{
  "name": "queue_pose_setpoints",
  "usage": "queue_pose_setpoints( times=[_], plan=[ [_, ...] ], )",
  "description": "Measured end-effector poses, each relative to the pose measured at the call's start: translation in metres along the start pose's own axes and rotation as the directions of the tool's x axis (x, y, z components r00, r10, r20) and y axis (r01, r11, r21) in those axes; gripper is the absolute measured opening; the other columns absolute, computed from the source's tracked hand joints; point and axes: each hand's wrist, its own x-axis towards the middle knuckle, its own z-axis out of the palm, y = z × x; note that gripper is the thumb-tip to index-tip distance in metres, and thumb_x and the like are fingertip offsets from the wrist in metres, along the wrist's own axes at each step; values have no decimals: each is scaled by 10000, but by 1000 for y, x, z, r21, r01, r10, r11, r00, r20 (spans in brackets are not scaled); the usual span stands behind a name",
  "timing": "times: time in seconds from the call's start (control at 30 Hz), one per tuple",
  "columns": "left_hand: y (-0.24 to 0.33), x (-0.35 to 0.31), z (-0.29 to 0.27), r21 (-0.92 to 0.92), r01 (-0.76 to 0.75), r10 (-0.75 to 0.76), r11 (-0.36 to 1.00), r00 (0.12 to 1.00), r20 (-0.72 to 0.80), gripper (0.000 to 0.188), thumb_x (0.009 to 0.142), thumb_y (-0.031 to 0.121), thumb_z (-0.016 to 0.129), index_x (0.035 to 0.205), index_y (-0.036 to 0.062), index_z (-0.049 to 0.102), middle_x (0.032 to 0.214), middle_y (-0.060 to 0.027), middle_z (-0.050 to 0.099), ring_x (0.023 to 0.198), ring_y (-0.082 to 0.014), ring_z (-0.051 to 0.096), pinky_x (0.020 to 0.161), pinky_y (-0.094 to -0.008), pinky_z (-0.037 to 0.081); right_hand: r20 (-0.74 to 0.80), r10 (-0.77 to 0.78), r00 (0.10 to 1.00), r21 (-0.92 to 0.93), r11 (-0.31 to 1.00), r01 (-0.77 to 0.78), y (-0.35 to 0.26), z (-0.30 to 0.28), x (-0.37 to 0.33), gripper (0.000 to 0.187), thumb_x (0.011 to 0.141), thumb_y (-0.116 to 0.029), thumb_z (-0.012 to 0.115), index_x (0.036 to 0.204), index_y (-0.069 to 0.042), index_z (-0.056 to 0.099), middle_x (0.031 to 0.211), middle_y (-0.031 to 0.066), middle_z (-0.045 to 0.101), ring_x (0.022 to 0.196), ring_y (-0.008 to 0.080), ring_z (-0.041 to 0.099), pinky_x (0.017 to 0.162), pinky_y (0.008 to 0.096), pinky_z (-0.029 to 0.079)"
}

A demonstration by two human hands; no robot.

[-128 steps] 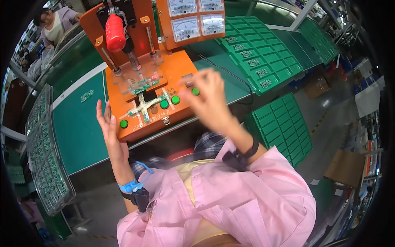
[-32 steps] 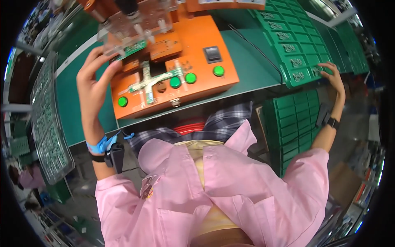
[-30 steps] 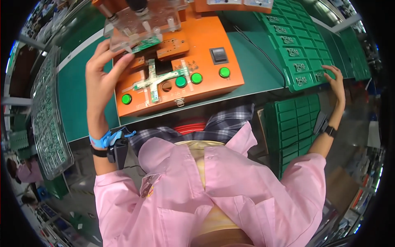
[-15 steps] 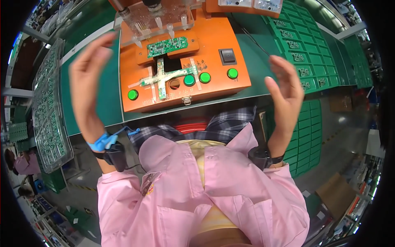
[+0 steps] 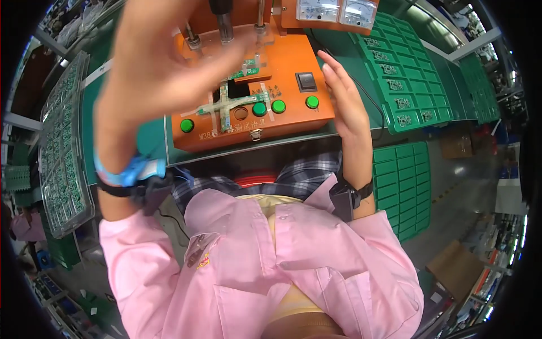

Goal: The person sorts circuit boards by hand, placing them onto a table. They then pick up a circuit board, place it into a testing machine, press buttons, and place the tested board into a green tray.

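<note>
My left hand (image 5: 155, 73) is raised over the left part of an orange test fixture (image 5: 293, 53), large and blurred. Its thumb stretches across to the right; the other fingers run out at the top edge, so their grip is hidden. Under it, a clear plate (image 5: 263, 51) on metal rods sits low over a green circuit board (image 5: 248, 70), mostly covered by the hand. Beside the fixture's right edge is my right hand (image 5: 349, 101), fingers straight and holding nothing, near the black rocker switch (image 5: 306, 82). Green round buttons (image 5: 278, 106) line the fixture's front.
Dial meters (image 5: 337, 12) stand behind the fixture. A green compartment tray (image 5: 403, 85) with small boards lies to the right; another green tray (image 5: 403, 186) is lower down. At the far left is a clear tray of boards (image 5: 65, 152). A black cable (image 5: 370, 101) runs past my right hand.
My left hand has risen and come right across the fixture, hiding much of the board. My right hand has moved left to the fixture's edge. The clear plate has come down toward the board.
</note>
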Motion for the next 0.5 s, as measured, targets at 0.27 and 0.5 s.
queue_pose_setpoints(
  times=[0.27,0.5],
  plan=[
    [6,-45,35,-251,-46,-52,967,929,-367,459,768,204,600,1145,-31,487,1193,-196,477,1126,-267,456,994,-376,303,173,-111,979,-335,928,164,-4,-9,6,522,782,-188,636,1264,-144,439,1101,65,544,1012,164,504,886,310,377],
    [16,-148,34,-539,402,-638,740,673,-374,490,796,175,547,1215,-33,399,1239,-221,442,1195,-314,402,1043,-411,233,393,-649,652,-880,-59,472,-6,33,-56,622,661,-328,694,1235,-203,488,1223,98,424,1149,283,369,980,494,241]
  ],
)
